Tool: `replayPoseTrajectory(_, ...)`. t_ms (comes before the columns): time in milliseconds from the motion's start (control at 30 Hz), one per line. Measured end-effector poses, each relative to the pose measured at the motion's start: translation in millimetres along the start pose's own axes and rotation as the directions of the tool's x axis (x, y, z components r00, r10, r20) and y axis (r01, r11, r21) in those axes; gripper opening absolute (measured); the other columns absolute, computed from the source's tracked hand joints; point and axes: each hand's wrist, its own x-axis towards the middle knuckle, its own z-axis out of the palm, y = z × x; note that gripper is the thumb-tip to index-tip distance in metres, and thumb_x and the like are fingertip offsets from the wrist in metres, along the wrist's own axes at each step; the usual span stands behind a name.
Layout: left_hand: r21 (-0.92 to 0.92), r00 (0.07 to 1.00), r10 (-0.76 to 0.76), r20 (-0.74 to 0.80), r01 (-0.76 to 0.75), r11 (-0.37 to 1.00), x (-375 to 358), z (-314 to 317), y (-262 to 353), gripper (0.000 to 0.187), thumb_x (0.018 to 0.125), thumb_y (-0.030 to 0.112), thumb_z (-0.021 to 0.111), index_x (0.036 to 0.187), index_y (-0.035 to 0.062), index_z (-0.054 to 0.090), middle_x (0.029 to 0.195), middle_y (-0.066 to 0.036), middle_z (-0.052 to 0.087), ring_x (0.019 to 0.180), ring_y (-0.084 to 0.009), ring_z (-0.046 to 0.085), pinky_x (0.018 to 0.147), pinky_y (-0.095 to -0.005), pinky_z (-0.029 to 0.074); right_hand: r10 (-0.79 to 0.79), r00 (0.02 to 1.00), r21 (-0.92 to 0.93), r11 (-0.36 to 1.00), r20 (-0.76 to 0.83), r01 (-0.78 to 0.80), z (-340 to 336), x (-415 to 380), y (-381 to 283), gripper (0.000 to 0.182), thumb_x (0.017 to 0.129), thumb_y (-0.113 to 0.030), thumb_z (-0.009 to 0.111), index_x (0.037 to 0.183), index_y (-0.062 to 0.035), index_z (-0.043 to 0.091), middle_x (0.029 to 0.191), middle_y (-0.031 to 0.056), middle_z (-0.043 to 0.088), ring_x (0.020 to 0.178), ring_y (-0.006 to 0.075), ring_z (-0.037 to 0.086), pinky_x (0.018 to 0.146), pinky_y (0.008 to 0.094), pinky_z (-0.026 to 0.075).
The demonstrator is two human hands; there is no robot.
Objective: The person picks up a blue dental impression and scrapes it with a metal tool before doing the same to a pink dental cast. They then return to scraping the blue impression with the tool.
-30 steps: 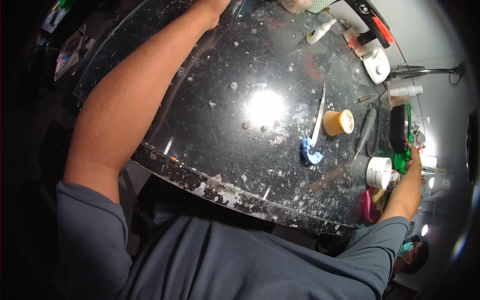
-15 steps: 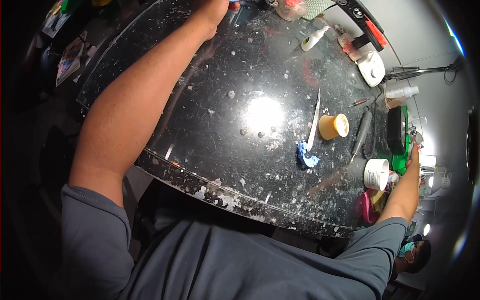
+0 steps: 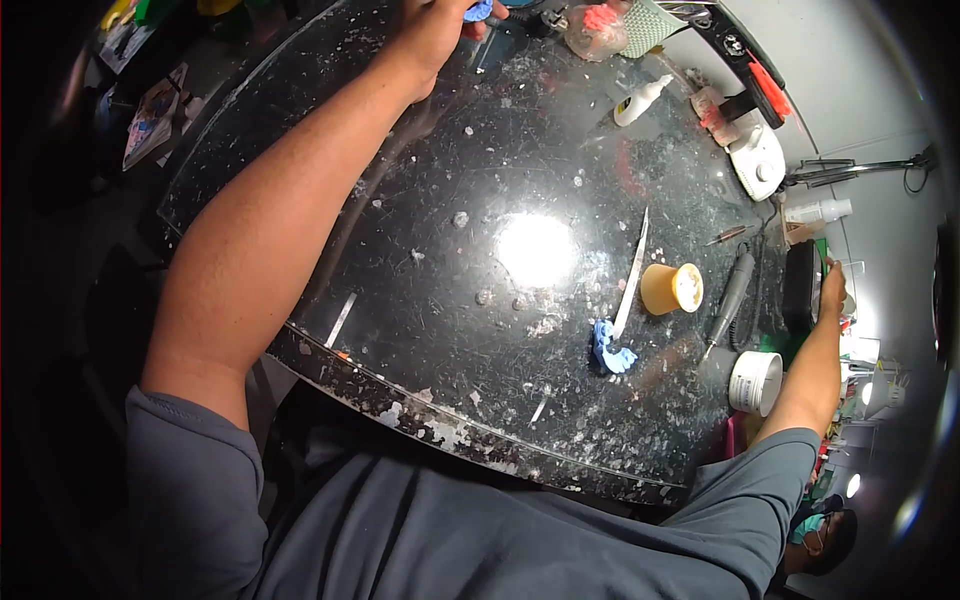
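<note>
At the table's far left edge, my left hand (image 3: 432,42) is closed around a small blue lump (image 3: 479,11); most of its fingers are cut off by the frame's top. My right hand (image 3: 833,292) reaches along the far right side, beside a black box (image 3: 800,283) with a green part (image 3: 822,248). Its fingertips are small and blurred there, and I cannot tell what they grip. Between the arms lie a thin pale blade-like tool (image 3: 632,272) with blue crumpled material (image 3: 610,350) at its lower end, a yellow cup (image 3: 660,289) and a grey rotary handpiece (image 3: 735,295).
A white tub (image 3: 748,383) stands below my right forearm's reach. Along the back are a white dropper bottle (image 3: 642,100), a white control box (image 3: 757,165), a clear bag with red contents (image 3: 598,32) and a lamp arm (image 3: 850,168). A masked person (image 3: 820,540) sits at lower right.
The view has shifted, so the table items sit slightly lower. My right hand has moved farther along the black box. More of the blue lump in my left hand shows.
</note>
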Motion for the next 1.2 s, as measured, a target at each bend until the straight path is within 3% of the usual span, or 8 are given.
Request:
replayPoseTrajectory(100,-0.012,1.000,0.004,0.003,-0.004,1.000,1.4,0.9,-1.0,0.022,0.094,0.021,0.055,0.103,0.0049,0.067,0.083,-0.003,0.068,0.064,-0.0072,0.057,0.056,-0.0202,0.041,0.049,0.984,0.091,0.995,-0.174,-0.033,-5.4,-18.2,-14.8,0.054,0.095,-0.051,0.025,0.134,-0.0392,0.060,0.147,0.0065,0.052,0.139,0.0309,0.041,0.116,0.0529,0.019)
replayPoseTrajectory(167,-0.018,1.000,0.007,0.006,-0.007,1.000,1.0,1.0,-3.4,0.022,0.094,0.021,0.056,0.104,0.0049,0.067,0.082,-0.003,0.068,0.064,-0.0071,0.057,0.056,-0.0202,0.041,0.169,0.981,0.068,0.984,-0.092,-0.163,-6.1,-18.4,-12.2,0.054,0.095,-0.051,0.024,0.134,-0.0394,0.060,0.148,0.0063,0.051,0.140,0.0326,0.038,0.116,0.0562,0.017)
replayPoseTrajectory(700,0.011,1.000,-0.016,-0.009,0.016,1.000,0.4,1.8,0.7,0.021,0.094,0.021,0.056,0.104,0.0052,0.067,0.083,-0.003,0.068,0.066,-0.0077,0.057,0.058,-0.0211,0.042,0.062,0.996,-0.057,0.997,0.059,-0.059,36.7,75.0,45.3,0.055,0.094,-0.055,0.023,0.129,-0.0423,0.064,0.150,0.0122,0.048,0.142,0.0395,0.032,0.118,0.0536,0.015)
replayPoseTrajectory(767,-0.002,1.000,-0.008,-0.004,0.008,1.000,0.9,0.7,-2.0,0.021,0.094,0.021,0.056,0.103,0.0052,0.067,0.083,-0.003,0.068,0.066,-0.0077,0.057,0.058,-0.0212,0.042,0.178,0.979,0.169,0.973,-0.096,-0.160,26.8,55.7,35.0,0.054,0.095,-0.051,0.025,0.130,-0.0387,0.064,0.147,0.0132,0.051,0.141,0.0372,0.037,0.117,0.0524,0.016)
replayPoseTrajectory(900,-0.002,1.000,-0.005,0.004,0.005,1.000,2.5,-1.1,-5.0,0.021,0.094,0.021,0.056,0.103,0.0052,0.067,0.083,-0.003,0.068,0.067,-0.0079,0.057,0.059,-0.0214,0.043,0.124,0.949,0.548,0.834,-0.291,0.059,-1.8,74.7,47.8,0.053,0.095,-0.045,0.027,0.133,-0.0346,0.062,0.143,0.0076,0.056,0.134,0.0322,0.045,0.115,0.0529,0.019)
replayPoseTrajectory(1033,-0.024,1.000,0.003,-0.003,-0.003,1.000,4.7,0.1,-6.4,0.020,0.094,0.021,0.058,0.101,0.0053,0.068,0.083,-0.004,0.068,0.067,-0.0081,0.058,0.060,-0.0213,0.043,0.175,0.945,0.452,0.892,-0.276,-0.033,-54.4,-7.8,-6.9,0.055,0.095,-0.044,0.025,0.133,-0.0334,0.063,0.142,0.0063,0.057,0.133,0.0308,0.047,0.115,0.0467,0.025)
replayPoseTrajectory(1100,-0.057,1.000,0.012,-0.003,-0.012,0.998,6.5,0.0,-9.4,0.020,0.094,0.021,0.058,0.101,0.0053,0.068,0.083,-0.004,0.068,0.067,-0.0081,0.058,0.060,-0.0213,0.043,0.104,0.941,0.459,0.886,-0.322,0.059,-67.8,11.8,-4.3,0.052,0.098,-0.041,0.030,0.134,-0.0226,0.063,0.140,0.0090,0.058,0.131,0.0317,0.049,0.113,0.0435,0.031)
replayPoseTrajectory(1200,-0.079,1.000,0.014,0.005,-0.014,0.997,8.6,-0.9,-13.8,0.020,0.094,0.021,0.058,0.100,0.0052,0.068,0.083,-0.004,0.068,0.068,-0.0082,0.058,0.060,-0.0214,0.044,-0.260,0.694,0.387,0.675,-0.672,0.628,-101.8,31.1,-28.8,0.039,0.101,-0.022,0.043,0.128,-0.0012,0.062,0.133,0.0151,0.062,0.121,0.0304,0.058,0.108,0.0394,0.040)
